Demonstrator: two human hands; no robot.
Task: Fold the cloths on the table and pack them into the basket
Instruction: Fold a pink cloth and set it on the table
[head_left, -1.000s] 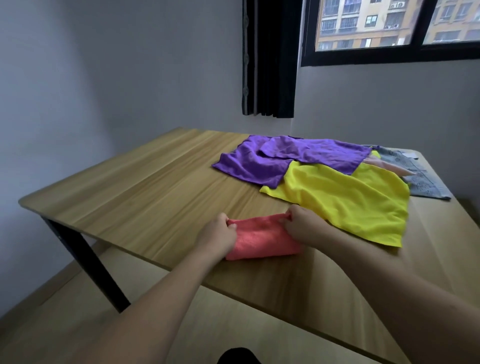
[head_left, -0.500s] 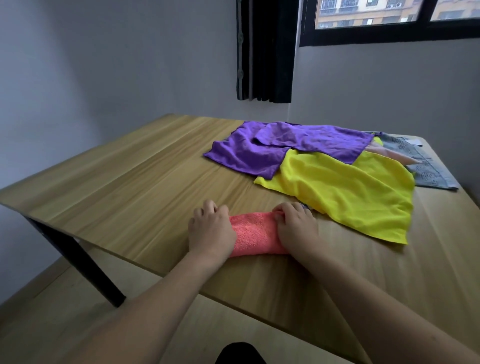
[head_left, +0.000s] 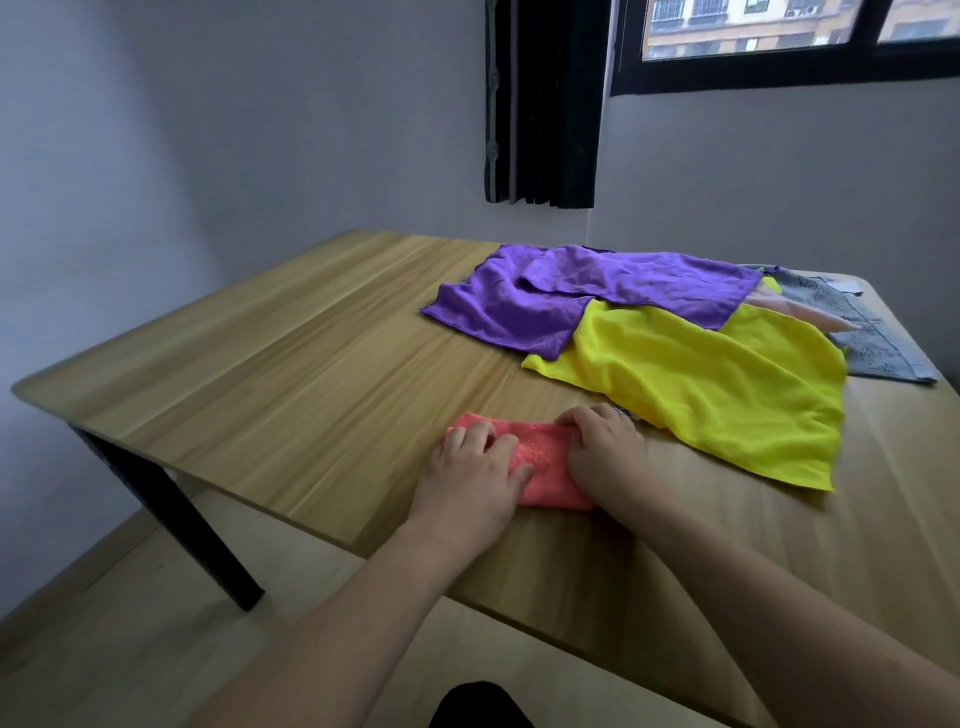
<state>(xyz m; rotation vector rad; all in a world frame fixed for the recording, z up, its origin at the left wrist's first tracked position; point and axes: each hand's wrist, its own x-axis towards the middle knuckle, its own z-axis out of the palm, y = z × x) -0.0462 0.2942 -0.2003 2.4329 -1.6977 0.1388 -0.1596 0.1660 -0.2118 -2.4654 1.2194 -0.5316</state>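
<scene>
A small folded coral-pink cloth (head_left: 543, 460) lies on the wooden table (head_left: 291, 374) near its front edge. My left hand (head_left: 475, 467) rests flat on the cloth's left part, fingers spread. My right hand (head_left: 605, 452) presses on its right side, fingers curled over the far edge. Behind lies a spread yellow cloth (head_left: 717, 384), partly covered by a purple cloth (head_left: 561, 296). A pale pink cloth (head_left: 810, 314) and a grey cloth (head_left: 862, 338) peek out at the far right. No basket is in view.
The table's left half shows bare wood. A black table leg (head_left: 171, 514) stands at the left over a light floor. Grey walls, a dark curtain (head_left: 543, 104) and a window (head_left: 789, 36) lie behind the table.
The pink cloth has been folded narrower. Both hands went from pinching its far edge to pressing on top, and my left hand has slid onto the cloth.
</scene>
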